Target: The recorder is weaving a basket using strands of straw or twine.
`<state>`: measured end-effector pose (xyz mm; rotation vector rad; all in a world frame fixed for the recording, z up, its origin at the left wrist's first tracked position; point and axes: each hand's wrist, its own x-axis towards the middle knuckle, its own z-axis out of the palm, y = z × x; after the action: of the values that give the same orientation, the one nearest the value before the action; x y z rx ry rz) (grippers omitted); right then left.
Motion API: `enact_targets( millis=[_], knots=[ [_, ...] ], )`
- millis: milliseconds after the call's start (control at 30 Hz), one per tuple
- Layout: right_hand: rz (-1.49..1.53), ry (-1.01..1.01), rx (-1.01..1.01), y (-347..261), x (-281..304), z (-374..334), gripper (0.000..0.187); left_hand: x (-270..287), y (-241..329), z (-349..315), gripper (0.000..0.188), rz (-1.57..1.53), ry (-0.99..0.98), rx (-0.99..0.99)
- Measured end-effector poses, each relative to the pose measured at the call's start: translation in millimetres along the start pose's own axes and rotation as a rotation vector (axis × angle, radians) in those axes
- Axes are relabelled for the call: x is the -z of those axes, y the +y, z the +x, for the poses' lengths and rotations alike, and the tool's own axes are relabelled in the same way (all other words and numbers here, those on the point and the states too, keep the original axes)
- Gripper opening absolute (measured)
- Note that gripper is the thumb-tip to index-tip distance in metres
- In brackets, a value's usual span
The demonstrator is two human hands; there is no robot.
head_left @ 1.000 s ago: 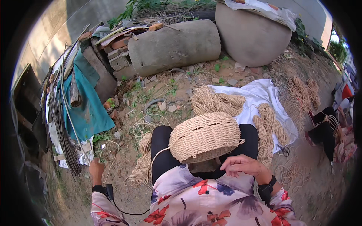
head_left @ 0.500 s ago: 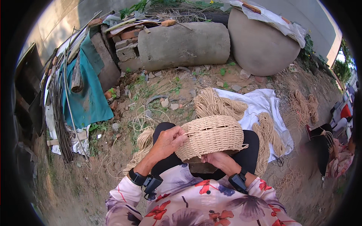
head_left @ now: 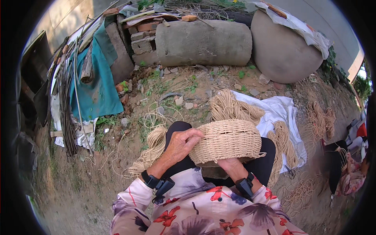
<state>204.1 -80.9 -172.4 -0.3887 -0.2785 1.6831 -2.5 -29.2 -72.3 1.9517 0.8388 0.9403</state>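
A round basket woven from pale twisted cord rests tilted over my lap, with a dark gap between two rows high on its wall. At its left side my left hand is closed in a pinch against the weave; what lies between the fingertips is too small to make out. My right hand grips the basket from below at the near edge, its fingers hidden behind the wall. A short loop of cord sticks out at the basket's lower right.
Coiled cord lies left of my knees. Beyond the basket sits a large cord bundle beside a white cloth. Scissors are on the ground to the right. Another person sits at the far right. A concrete cylinder lies behind.
The whole view has shifted slightly, so the scene appears farther right. My left hand remains at the basket's left side, its fingers turned a little; the right keeps its hold.
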Motion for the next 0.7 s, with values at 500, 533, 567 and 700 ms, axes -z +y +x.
enact_targets(
  millis=[500,533,567,700],
  knots=[
    [-0.003,-0.009,-0.024,2.5,-11.6,-4.0,0.065,6.7,10.4,1.1,0.045,0.709,0.013,-0.520],
    [0.005,-0.001,-0.029,2.8,-11.5,-4.1,0.065,8.0,12.3,3.6,0.045,0.712,0.004,-0.540],
    [0.019,-0.003,-0.024,3.2,-11.6,-4.2,0.063,9.8,14.7,6.3,0.045,0.715,-0.004,-0.560],
    [0.034,0.027,-0.022,4.5,-12.1,-4.4,0.059,17.6,28.7,15.9,0.041,0.826,-0.141,-0.539]
  ],
)
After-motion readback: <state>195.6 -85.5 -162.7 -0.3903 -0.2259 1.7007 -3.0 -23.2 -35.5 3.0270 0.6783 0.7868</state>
